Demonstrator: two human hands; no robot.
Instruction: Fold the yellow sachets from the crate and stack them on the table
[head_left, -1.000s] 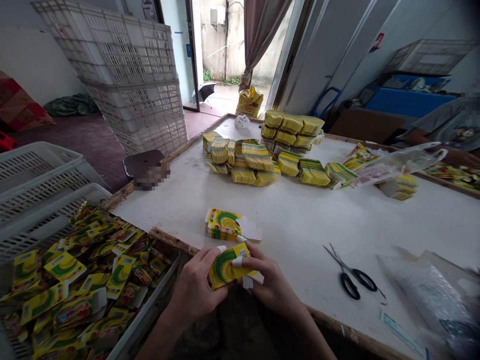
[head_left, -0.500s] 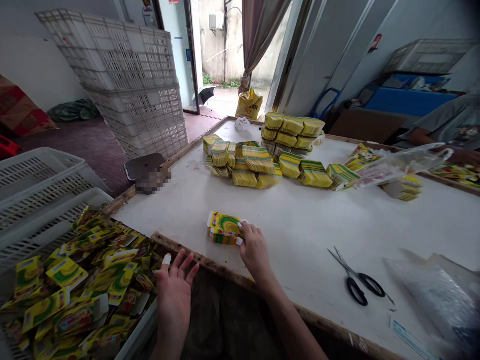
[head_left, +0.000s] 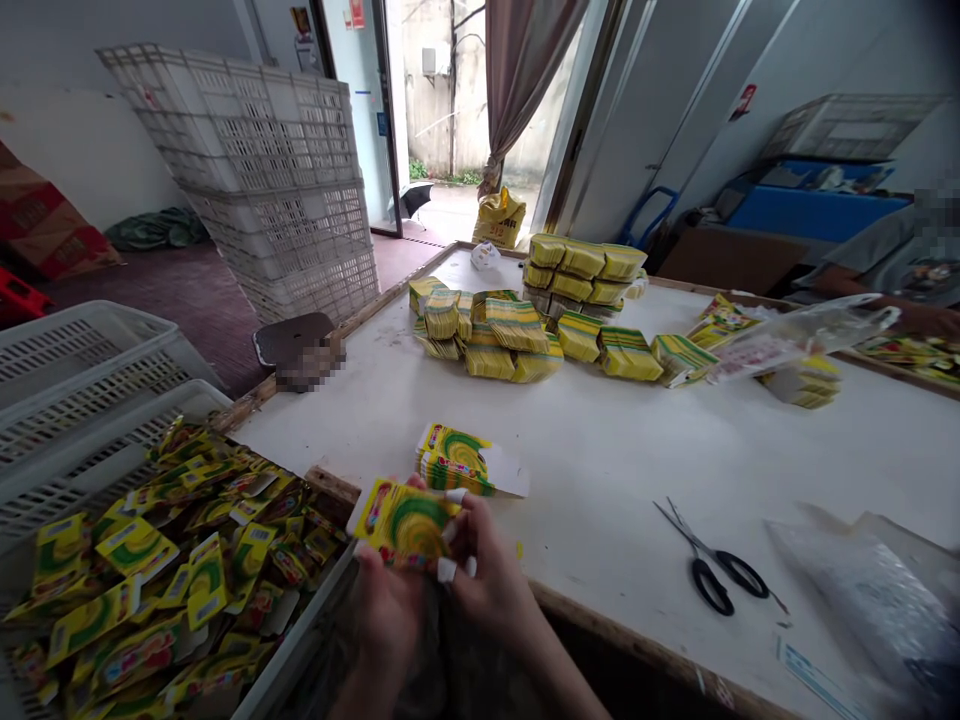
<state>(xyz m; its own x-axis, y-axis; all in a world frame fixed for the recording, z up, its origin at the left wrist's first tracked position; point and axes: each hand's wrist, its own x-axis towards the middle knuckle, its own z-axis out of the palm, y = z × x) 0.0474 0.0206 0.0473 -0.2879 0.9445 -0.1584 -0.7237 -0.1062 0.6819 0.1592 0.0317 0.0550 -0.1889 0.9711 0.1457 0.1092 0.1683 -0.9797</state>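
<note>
Between my two hands, over the near table edge, is a yellow and green printed carton [head_left: 405,522], flattened or nearly so. My left hand [head_left: 386,600] grips its left and lower side, thumb on the front face. My right hand [head_left: 484,565] pinches its right end with white-wrapped fingertips. Just behind, a small stack of matching flat cartons [head_left: 454,462] lies on the white table, a white flap sticking out to its right. To my left, a crate [head_left: 300,635] holds many loose yellow cartons [head_left: 135,545].
Bundled carton stacks [head_left: 517,335] stand across the table's far side. Black-handled scissors [head_left: 709,570] and a clear plastic bag [head_left: 870,580] lie at right. White crates [head_left: 300,150] are piled at back left. A co-worker's arm [head_left: 911,315] shows at far right.
My right hand has come off the stack with a carton and moved down and left. My left hand, open before, now closes on that carton too.
</note>
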